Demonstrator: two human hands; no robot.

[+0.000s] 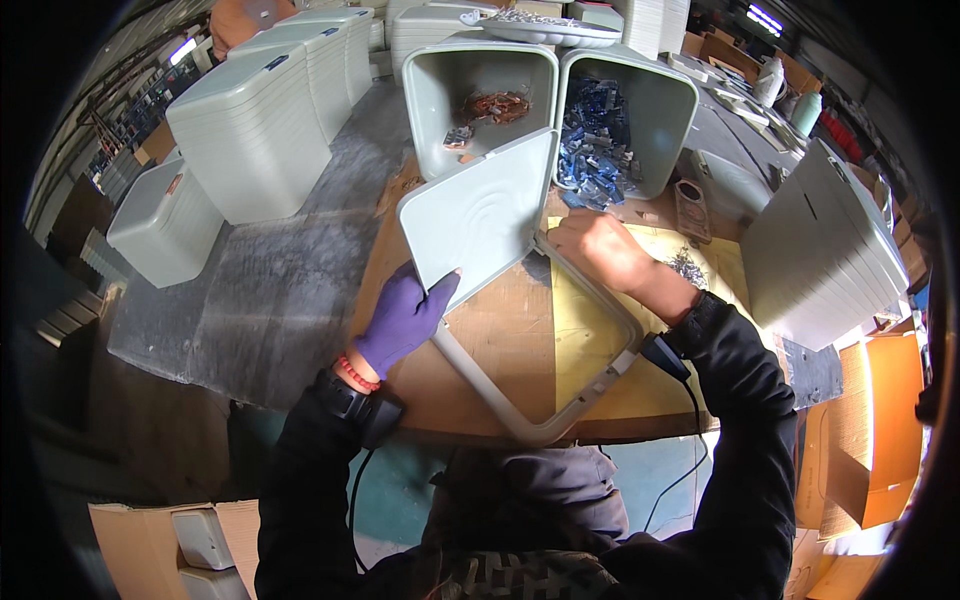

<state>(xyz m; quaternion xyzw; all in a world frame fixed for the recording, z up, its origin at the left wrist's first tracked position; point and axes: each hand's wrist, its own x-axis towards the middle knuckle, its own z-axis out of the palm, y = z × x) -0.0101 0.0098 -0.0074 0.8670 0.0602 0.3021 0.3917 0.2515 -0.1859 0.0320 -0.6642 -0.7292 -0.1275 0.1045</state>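
My left hand point(405, 315), in a purple glove, grips the lower edge of a pale grey-green lid panel point(480, 215). The panel stands tilted up from a grey rectangular frame point(490, 392), which rests on the table near its front edge. The two meet at the frame's far corner. There my bare right hand point(603, 250) has its fingers closed at the joint; what they hold, if anything, is hidden. Right of this hand lies a small heap of shiny metal pieces point(687, 266) on a yellow sheet point(590, 345).
Behind the lid, one tipped bin point(430, 120) holds copper-coloured pieces, another point(680, 110) blue parts. A plate point(550, 30) of small pieces rests on top. Stacked bins point(245, 150) stand left; stacked lids point(815, 255) stand right. Cables hang from both wrists.
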